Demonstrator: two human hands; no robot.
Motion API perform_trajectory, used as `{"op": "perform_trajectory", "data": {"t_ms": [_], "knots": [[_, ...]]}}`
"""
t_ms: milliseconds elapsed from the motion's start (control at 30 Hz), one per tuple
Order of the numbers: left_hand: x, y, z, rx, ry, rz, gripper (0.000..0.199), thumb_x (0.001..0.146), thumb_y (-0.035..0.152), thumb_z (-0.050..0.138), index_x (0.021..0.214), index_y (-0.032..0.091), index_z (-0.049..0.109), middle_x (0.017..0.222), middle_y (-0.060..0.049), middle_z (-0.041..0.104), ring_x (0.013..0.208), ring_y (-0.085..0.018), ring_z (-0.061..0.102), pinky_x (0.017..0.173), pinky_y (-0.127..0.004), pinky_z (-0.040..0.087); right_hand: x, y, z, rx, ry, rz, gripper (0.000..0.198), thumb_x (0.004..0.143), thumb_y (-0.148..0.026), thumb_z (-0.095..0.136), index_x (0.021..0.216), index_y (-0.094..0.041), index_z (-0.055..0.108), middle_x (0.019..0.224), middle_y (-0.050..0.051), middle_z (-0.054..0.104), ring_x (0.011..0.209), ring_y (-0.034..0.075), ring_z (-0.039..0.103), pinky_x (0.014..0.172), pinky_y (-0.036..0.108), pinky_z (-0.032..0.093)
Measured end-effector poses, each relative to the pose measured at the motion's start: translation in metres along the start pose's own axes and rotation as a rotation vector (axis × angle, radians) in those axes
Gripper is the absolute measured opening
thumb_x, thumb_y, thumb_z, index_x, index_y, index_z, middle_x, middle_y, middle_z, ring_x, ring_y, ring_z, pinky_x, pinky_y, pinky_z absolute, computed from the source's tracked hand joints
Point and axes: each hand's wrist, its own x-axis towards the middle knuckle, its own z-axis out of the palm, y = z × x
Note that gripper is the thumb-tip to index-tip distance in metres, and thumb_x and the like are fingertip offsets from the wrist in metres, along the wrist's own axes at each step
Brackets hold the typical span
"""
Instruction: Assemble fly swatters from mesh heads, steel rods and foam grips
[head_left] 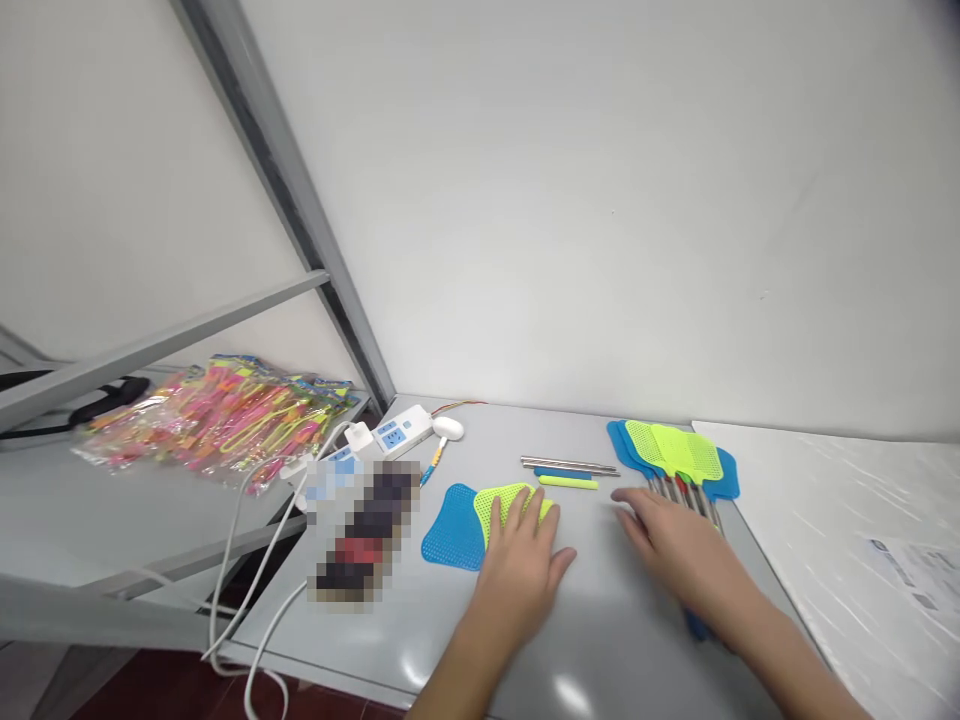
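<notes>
My left hand [521, 550] lies with its fingers spread on a yellow-green mesh fly swatter head [491, 508]. A blue mesh swatter head [453, 530] lies beside it, to the left. Over the table, my right hand [667, 540] has thumb and forefinger apart, with nothing visible between them; its other fingers are partly hidden. Beyond the hands lie thin metal rods [566, 463], with a yellow-green handle tube [568, 482] and a blue one [576, 474] in front. A pile of fly swatters [671, 450], blue and yellow-green with metal shafts, is partly covered by my right hand and forearm.
White power strips [403, 432] with cables stand at the table's left, near a pixelated patch. Further left, a shelf holds a heap of colourful bagged items [232, 420] behind a metal frame [277, 180]. White wrapped sheeting [847, 520] lies along the right side.
</notes>
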Motion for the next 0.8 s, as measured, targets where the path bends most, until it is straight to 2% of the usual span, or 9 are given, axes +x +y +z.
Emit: {"op": "perform_trajectory", "data": {"t_ms": [67, 133, 233, 333, 433, 600, 700, 800], "knots": [[-0.001, 0.005, 0.003, -0.019, 0.01, 0.017, 0.04, 0.097, 0.042, 0.04, 0.13, 0.022, 0.049, 0.143, -0.011, 0.047, 0.134, -0.032, 0.039, 0.109, -0.064, 0.027, 0.026, -0.008, -0.004, -0.08, 0.009, -0.096, 0.032, 0.097, -0.027, 0.033, 0.114, -0.022, 0.059, 0.107, 0.008, 0.068, 0.089, 0.023, 0.066, 0.067, 0.03, 0.043], [-0.003, 0.01, 0.004, -0.055, 0.016, 0.041, 0.035, 0.098, 0.039, 0.038, 0.126, 0.022, 0.052, 0.137, -0.009, 0.053, 0.13, -0.03, 0.044, 0.11, -0.063, 0.025, 0.055, -0.012, -0.004, -0.101, -0.003, -0.123, 0.031, 0.097, -0.027, 0.034, 0.108, -0.02, 0.062, 0.101, 0.008, 0.068, 0.085, 0.022, 0.065, 0.065, 0.03, 0.041], [-0.006, 0.016, 0.007, -0.112, 0.012, 0.097, 0.03, 0.098, 0.035, 0.038, 0.121, 0.022, 0.053, 0.13, -0.006, 0.059, 0.126, -0.027, 0.047, 0.109, -0.056, 0.031, 0.094, -0.012, 0.001, -0.109, -0.046, -0.179, 0.028, 0.095, -0.028, 0.04, 0.107, -0.019, 0.064, 0.103, 0.01, 0.066, 0.092, 0.023, 0.063, 0.068, 0.029, 0.041], [-0.009, 0.019, 0.01, -0.138, -0.013, 0.168, 0.029, 0.098, 0.035, 0.038, 0.118, 0.021, 0.054, 0.128, -0.005, 0.06, 0.124, -0.025, 0.048, 0.108, -0.049, 0.034, 0.119, -0.01, 0.009, -0.1, -0.118, -0.254, 0.022, 0.092, -0.031, 0.049, 0.102, -0.022, 0.067, 0.099, 0.007, 0.065, 0.085, 0.019, 0.063, 0.068, 0.026, 0.04], [-0.01, 0.023, 0.011, -0.127, -0.032, 0.251, 0.032, 0.099, 0.037, 0.035, 0.117, 0.019, 0.054, 0.129, -0.006, 0.058, 0.125, -0.025, 0.046, 0.108, -0.047, 0.033, 0.13, -0.011, 0.015, -0.094, -0.161, -0.323, 0.017, 0.089, -0.033, 0.055, 0.096, -0.024, 0.067, 0.095, 0.005, 0.064, 0.08, 0.017, 0.062, 0.068, 0.025, 0.04], [-0.009, 0.029, 0.005, -0.125, -0.051, 0.393, 0.034, 0.1, 0.036, 0.032, 0.114, 0.016, 0.055, 0.129, -0.007, 0.057, 0.125, -0.025, 0.044, 0.105, -0.043, 0.035, 0.134, -0.013, 0.024, -0.103, -0.139, -0.371, 0.01, 0.088, -0.023, 0.053, 0.087, -0.019, 0.063, 0.092, 0.007, 0.064, 0.088, 0.02, 0.06, 0.072, 0.028, 0.038], [-0.008, 0.028, 0.001, -0.142, -0.05, 0.37, 0.032, 0.1, 0.036, 0.032, 0.111, 0.017, 0.056, 0.128, -0.007, 0.056, 0.126, -0.025, 0.043, 0.1, -0.041, 0.038, 0.132, -0.012, 0.023, -0.095, -0.092, -0.339, 0.011, 0.089, -0.018, 0.047, 0.091, -0.017, 0.058, 0.088, 0.008, 0.064, 0.079, 0.019, 0.059, 0.069, 0.028, 0.037], [-0.007, 0.022, -0.003, -0.174, -0.028, 0.279, 0.029, 0.099, 0.035, 0.035, 0.11, 0.019, 0.056, 0.128, -0.005, 0.056, 0.126, -0.025, 0.042, 0.101, -0.043, 0.037, 0.124, -0.012, 0.014, -0.073, -0.007, -0.271, 0.019, 0.091, -0.015, 0.037, 0.103, -0.015, 0.052, 0.087, 0.008, 0.064, 0.073, 0.018, 0.058, 0.064, 0.027, 0.036]]}}
